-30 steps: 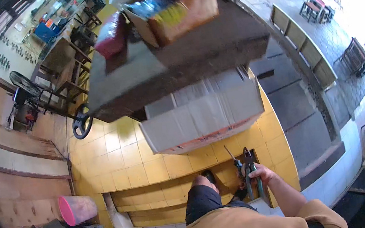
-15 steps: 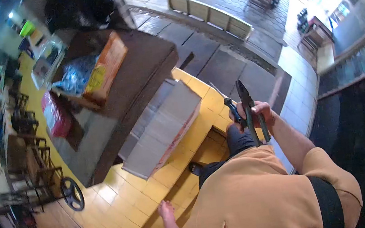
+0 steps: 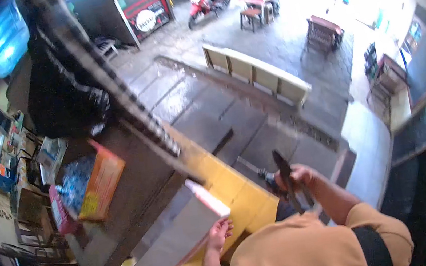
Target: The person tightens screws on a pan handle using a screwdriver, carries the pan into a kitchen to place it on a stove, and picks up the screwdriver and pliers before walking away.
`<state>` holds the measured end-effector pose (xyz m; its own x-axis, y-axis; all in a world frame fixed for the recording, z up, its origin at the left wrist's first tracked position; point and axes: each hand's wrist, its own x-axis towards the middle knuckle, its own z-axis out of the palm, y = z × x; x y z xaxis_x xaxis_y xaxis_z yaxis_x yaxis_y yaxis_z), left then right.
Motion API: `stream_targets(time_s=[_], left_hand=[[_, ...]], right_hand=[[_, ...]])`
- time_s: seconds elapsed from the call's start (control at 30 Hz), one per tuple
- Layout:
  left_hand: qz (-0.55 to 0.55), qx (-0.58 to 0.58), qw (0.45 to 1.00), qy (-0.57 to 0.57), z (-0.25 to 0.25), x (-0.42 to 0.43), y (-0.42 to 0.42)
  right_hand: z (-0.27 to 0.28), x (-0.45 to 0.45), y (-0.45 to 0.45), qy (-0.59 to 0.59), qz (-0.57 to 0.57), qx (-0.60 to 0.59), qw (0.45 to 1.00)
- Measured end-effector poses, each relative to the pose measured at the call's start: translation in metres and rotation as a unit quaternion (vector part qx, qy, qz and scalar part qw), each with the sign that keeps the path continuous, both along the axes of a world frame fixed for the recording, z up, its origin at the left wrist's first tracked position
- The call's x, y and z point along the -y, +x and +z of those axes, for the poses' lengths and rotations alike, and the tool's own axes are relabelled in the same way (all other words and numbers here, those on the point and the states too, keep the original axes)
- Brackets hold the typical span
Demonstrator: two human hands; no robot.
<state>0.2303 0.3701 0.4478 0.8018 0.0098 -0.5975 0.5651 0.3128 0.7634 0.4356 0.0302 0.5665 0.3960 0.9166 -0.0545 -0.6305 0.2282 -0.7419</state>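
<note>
My right hand (image 3: 298,176) is closed around a pair of pliers (image 3: 281,164) with dark jaws pointing up, and a screwdriver (image 3: 266,174) whose thin shaft points up and left. My left hand (image 3: 218,235) is beside the near right corner of a pale cardboard box (image 3: 175,235) with a red-printed side. Its fingers are stretched out and apart at the box's edge; whether they touch it I cannot tell. The box sits by the yellow tiled ledge (image 3: 242,193), against a dark brown table.
On the brown table (image 3: 137,170) stands an orange carton (image 3: 102,182), with clear blue-tinted plastic (image 3: 74,183) beside it. A dark hanging bag (image 3: 60,99) and a checkered strip (image 3: 109,82) are at upper left. Beyond the ledge lie grey paving and a low cream panel (image 3: 256,73).
My left hand has moved up and right, from low down to the box's corner. The view has swung, bringing the hanging bag and a red motorbike into sight. My right hand still grips both tools.
</note>
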Motion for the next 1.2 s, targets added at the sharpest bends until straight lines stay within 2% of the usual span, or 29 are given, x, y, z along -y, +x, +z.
stream_targets(time_s=[0.07,0.1,0.13,0.17,0.2,0.27,0.33,0.37,0.4,0.47,0.57,0.67,0.73,0.77,0.8,0.87,0.93,1.0,1.1,1.13,1.2], left_hand=[[0.024,0.030,0.999,-0.034,-0.003,0.046,0.085],[0.069,0.017,0.997,-0.038,0.000,0.067,0.113],[0.110,0.002,0.993,-0.044,0.006,0.087,0.138],[0.081,-0.028,0.996,-0.031,0.016,0.102,0.158],[0.019,-0.061,0.998,-0.017,0.029,0.111,0.173],[-0.024,-0.065,0.998,-0.011,0.047,0.127,0.205],[-0.037,-0.051,0.998,0.005,0.077,0.127,0.248],[-0.019,-0.036,0.999,0.014,0.077,0.122,0.274],[0.001,-0.022,1.000,0.022,0.076,0.118,0.296],[0.029,-0.004,0.999,0.031,0.099,0.113,0.346],[0.090,0.009,0.996,0.014,0.104,0.101,0.402],[0.080,0.047,0.994,-0.052,0.101,0.081,0.453],[0.051,0.052,0.995,-0.062,0.077,0.059,0.495],[0.066,0.028,0.997,-0.038,0.065,0.049,0.515],[0.080,0.021,0.996,-0.042,0.056,0.037,0.527],[0.003,-0.016,0.999,0.050,0.037,0.017,0.576],[-0.063,0.003,0.998,0.013,0.059,0.014,0.612],[-0.105,0.013,0.994,-0.040,0.071,0.018,0.648],[-0.047,0.048,0.989,-0.135,0.118,0.016,0.696],[-0.020,0.077,0.987,-0.143,0.119,0.015,0.709],[0.074,0.084,0.971,-0.212,0.115,0.005,0.731]], right_hand=[[0.005,0.028,0.059,-0.004,0.012,-0.039,0.999],[0.004,0.048,0.088,0.005,0.014,-0.037,0.999],[0.007,0.072,0.114,-0.033,0.022,-0.019,0.999],[0.019,0.096,0.140,-0.080,0.027,-0.001,0.996],[0.033,0.120,0.164,-0.086,0.023,-0.001,0.996],[0.053,0.157,0.190,-0.079,0.020,0.021,0.996],[0.055,0.187,0.222,-0.095,0.034,0.019,0.995],[0.065,0.195,0.233,-0.081,0.007,-0.002,0.997],[0.050,0.202,0.246,-0.052,-0.024,-0.018,0.998],[0.060,0.201,0.276,-0.046,-0.043,-0.045,0.997],[0.070,0.182,0.334,-0.047,-0.060,-0.033,0.997],[0.074,0.159,0.403,-0.051,-0.045,-0.034,0.997],[0.069,0.147,0.459,-0.132,-0.023,0.062,0.989],[0.101,0.121,0.477,-0.159,-0.042,0.074,0.984],[0.095,0.106,0.494,-0.153,-0.062,0.023,0.986],[0.080,0.084,0.546,-0.247,-0.051,0.111,0.961],[0.075,0.047,0.586,-0.241,0.013,0.099,0.965],[0.087,-0.004,0.626,-0.263,0.136,0.121,0.947],[0.095,-0.088,0.679,-0.283,0.262,0.190,0.903],[0.096,-0.114,0.696,-0.273,0.273,0.200,0.901],[0.102,-0.171,0.725,-0.214,0.375,0.239,0.870]])
